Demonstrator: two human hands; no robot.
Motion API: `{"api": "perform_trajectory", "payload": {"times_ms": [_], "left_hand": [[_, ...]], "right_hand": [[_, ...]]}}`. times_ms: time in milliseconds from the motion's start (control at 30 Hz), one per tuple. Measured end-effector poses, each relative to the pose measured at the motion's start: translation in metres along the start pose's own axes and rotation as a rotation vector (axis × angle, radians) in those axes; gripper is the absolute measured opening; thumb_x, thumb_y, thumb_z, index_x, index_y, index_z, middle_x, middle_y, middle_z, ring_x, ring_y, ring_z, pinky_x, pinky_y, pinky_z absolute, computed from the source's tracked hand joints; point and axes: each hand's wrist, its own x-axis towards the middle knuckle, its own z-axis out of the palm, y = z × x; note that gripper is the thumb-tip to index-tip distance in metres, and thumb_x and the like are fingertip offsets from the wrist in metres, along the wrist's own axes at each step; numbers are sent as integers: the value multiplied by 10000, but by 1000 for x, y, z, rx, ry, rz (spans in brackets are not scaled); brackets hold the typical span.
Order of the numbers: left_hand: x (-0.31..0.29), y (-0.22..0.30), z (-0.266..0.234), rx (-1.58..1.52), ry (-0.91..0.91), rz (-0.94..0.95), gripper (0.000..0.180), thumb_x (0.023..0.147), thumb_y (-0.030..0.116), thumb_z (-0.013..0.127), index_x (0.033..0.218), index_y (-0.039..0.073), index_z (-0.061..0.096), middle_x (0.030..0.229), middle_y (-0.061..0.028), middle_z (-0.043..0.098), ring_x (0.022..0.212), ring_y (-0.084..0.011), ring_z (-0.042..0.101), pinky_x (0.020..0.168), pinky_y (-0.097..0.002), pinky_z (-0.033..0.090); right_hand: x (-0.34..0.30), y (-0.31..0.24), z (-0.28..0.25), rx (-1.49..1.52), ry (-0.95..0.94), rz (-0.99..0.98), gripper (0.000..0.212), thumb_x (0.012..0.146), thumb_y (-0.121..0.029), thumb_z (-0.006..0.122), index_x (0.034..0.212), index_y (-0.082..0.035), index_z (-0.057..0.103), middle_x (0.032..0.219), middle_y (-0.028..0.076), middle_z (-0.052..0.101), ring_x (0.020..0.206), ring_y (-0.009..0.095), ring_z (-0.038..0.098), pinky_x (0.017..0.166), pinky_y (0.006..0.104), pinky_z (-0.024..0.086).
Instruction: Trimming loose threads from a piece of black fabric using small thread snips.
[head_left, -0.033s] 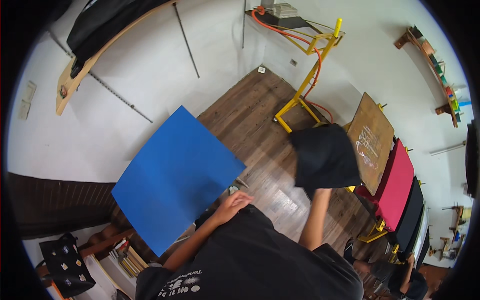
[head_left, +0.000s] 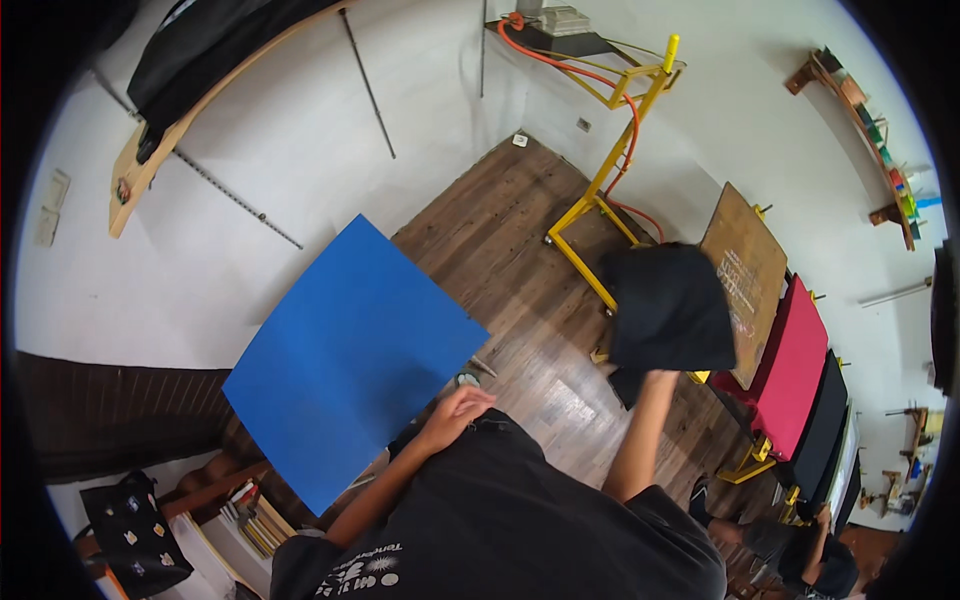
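A folded piece of black cloth [head_left: 670, 310] is held up by my right hand [head_left: 660, 378]; it covers the fingers and leaves only the wrist in sight. A second dark flap [head_left: 627, 388] shows below the cloth's left edge. My left hand [head_left: 460, 415] rests in front of my body with its fingers loosely stretched and holds nothing. Beyond that hand stands a large flat blue board or tabletop [head_left: 350, 350], its near right corner closest to the fingers.
A yellow metal stand [head_left: 610, 180] with an orange hose [head_left: 632, 140] stands ahead. Along the right are a brown board [head_left: 745, 285], a red padded panel [head_left: 790, 360] and another person [head_left: 825, 560]. A wooden shelf [head_left: 190, 125] juts from the left wall; a black bag [head_left: 135, 530] sits low left.
My right hand has shifted the black cloth slightly to the right, and a dark flap now shows beneath it. My left hand has moved slightly left toward my body.
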Motion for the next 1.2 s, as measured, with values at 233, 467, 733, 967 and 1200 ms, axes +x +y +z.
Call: {"api": "perform_trajectory", "payload": {"times_ms": [233, 467, 733, 967, 1200], "left_hand": [[-60, -44, -37, 28, 346, -207, 162, 961, 135, 515, 1071, 17, 531, 1076, -97, 638, 969, -157, 619, 859, -308, 477], [-168, -105, -50, 43, 652, -203, 188, 961, 196, 518, 1046, 31, 548, 1007, -76, 645, 905, -141, 617, 806, -294, 474], [-321, -189, -50, -14, 1096, 186, 182, 973, 223, 525, 951, 44, 551, 903, -16, 601, 857, -103, 547, 811, -252, 441], [-574, -248, 13, 646, 2043, -86, 78, 852, 126, 586, 900, 64, 579, 895, -125, 593, 877, -316, 559, 784, -407, 453], [-722, -222, 72, 626, 2679, -907, 422, 724, 316, 759, 1003, 75, 552, 1049, -156, 500, 990, -354, 499, 808, -465, 422]], "right_hand": [[33, -140, -75, 237, 230, -449, 533, 973, -384, 392, 1393, -56, 396, 1389, 157, 454, 1237, 308, 477, 1053, 458, 374], [-90, 166, -83, 410, 222, 218, 700, 847, -646, 484, 1231, -60, 506, 1269, 229, 531, 1159, 362, 534, 986, 536, 419], [-259, 395, -51, -1757, -1632, 204, 375, 875, -384, 597, 941, -24, 680, 861, 150, 664, 746, 230, 636, 686, 387, 495], [-324, 392, -11, -1673, -1021, 690, 330, 903, -351, 545, 991, -45, 628, 778, 110, 658, 561, 139, 606, 470, 264, 473], [-403, 372, -61, -1920, -1431, 793, 244, 902, -309, 536, 922, -74, 599, 757, 80, 637, 535, 148, 572, 485, 298, 461]]}}
